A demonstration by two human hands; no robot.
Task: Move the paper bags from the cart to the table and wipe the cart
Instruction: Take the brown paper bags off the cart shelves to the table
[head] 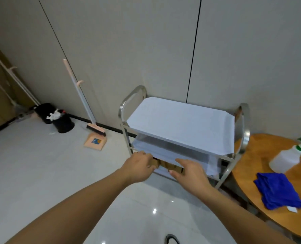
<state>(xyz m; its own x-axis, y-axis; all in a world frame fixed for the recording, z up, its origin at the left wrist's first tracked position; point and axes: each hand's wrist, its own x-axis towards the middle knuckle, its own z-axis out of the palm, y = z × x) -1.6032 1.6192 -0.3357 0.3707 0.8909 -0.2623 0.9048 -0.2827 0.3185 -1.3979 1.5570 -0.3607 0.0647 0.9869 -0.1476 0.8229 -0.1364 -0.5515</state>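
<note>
A steel cart [243,138] with white-covered shelves stands against the wall. Brown paper bags [163,163] sit on its lowest shelf, mostly hidden under the shelf above and behind my hands. My left hand [139,166] grips the left end of the bags with curled fingers. My right hand [190,171] grips their right end, thumb toward the middle. The round wooden table [255,166] is to the right of the cart.
On the table lie a blue cloth [278,191] and a white spray bottle [290,155]. A broom with dustpan [95,138] and two black bins [58,118] stand at the wall on the left. Glossy pale floor tiles lie in front.
</note>
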